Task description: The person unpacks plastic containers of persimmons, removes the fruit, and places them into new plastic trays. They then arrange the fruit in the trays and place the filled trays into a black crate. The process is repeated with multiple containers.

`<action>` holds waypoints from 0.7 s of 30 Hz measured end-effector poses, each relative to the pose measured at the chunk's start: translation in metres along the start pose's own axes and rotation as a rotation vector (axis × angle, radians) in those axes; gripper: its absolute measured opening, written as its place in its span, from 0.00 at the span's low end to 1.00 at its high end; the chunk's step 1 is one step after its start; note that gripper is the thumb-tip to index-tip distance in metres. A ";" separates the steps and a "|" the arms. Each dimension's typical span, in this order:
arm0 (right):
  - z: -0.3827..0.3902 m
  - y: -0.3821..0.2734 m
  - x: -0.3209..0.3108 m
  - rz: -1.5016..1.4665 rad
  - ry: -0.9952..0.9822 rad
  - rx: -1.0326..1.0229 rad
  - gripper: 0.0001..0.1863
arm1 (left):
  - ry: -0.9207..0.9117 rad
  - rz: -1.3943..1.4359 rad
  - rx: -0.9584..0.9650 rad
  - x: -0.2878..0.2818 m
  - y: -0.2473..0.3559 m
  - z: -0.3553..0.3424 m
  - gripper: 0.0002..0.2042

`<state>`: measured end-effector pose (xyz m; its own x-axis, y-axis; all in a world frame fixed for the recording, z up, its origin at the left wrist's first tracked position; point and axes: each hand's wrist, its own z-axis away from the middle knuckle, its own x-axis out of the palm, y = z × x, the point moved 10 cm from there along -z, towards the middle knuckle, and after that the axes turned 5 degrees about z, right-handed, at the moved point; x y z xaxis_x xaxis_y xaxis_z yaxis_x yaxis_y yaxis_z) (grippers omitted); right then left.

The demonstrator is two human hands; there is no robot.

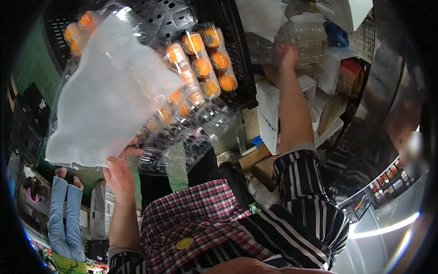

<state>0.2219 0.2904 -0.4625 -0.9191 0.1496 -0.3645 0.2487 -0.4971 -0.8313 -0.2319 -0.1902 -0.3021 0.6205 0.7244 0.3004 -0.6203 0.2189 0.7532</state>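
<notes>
My left hand (121, 176) pinches the lower edge of a white sheet (109, 96) in clear plastic film, spread at the left. Beside the same hand hang several clear plastic fruit packs (200, 130), empty and lidded; whether its fingers grip these too is hidden. Out to the far right, my right hand (288, 55) is closed at the edge of a stack of clear plastic containers (303, 39); its fingertips are partly hidden. Beyond the sheet, clear packs of round orange fruit (201, 66) lie in a black crate (166, 18).
White boxes (269, 114) and opened cardboard (255, 160) stand below my right arm. A metal surface (383, 91) runs along the right. At lower left are another person's legs in blue jeans (66, 214) and a white plastic crate (102, 212).
</notes>
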 end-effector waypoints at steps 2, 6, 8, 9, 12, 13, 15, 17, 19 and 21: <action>-0.007 -0.007 -0.015 -0.014 -0.006 -0.079 0.11 | -0.053 0.014 -0.021 0.011 -0.009 -0.003 0.31; 0.087 -0.013 0.012 -0.106 -0.143 -0.076 0.11 | -0.010 0.033 -0.098 0.038 -0.017 -0.014 0.34; 0.171 -0.038 0.019 -0.243 -0.147 -0.148 0.14 | -0.017 0.017 -0.097 0.036 -0.023 -0.021 0.33; 0.208 -0.047 0.004 -0.241 -0.143 -0.177 0.16 | -0.031 0.015 -0.109 0.039 -0.026 -0.024 0.33; 0.291 -0.043 -0.039 -0.129 -0.065 -0.140 0.29 | -0.044 0.079 -0.067 0.061 -0.022 -0.032 0.28; 0.315 -0.033 -0.046 -0.146 -0.088 -0.039 0.36 | -0.070 0.089 -0.060 0.074 -0.020 -0.037 0.27; 0.348 -0.013 -0.065 -0.219 -0.113 0.131 0.45 | -0.103 0.124 -0.057 0.099 -0.022 -0.043 0.21; 0.365 0.009 -0.094 -0.325 -0.114 0.285 0.48 | -0.120 0.163 -0.054 0.124 -0.025 -0.049 0.15; 0.377 0.001 -0.114 -0.568 -0.018 0.347 0.48 | -0.232 0.130 -0.081 0.156 -0.028 -0.058 0.11; 0.389 -0.003 -0.117 -0.679 -0.027 0.375 0.48 | -0.246 0.078 -0.141 0.178 -0.036 -0.067 0.11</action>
<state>0.2100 -0.0583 -0.2542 -0.8413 0.5066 0.1886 -0.4874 -0.5603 -0.6697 -0.1311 -0.0251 -0.3148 0.6551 0.5661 0.5004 -0.7207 0.2694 0.6387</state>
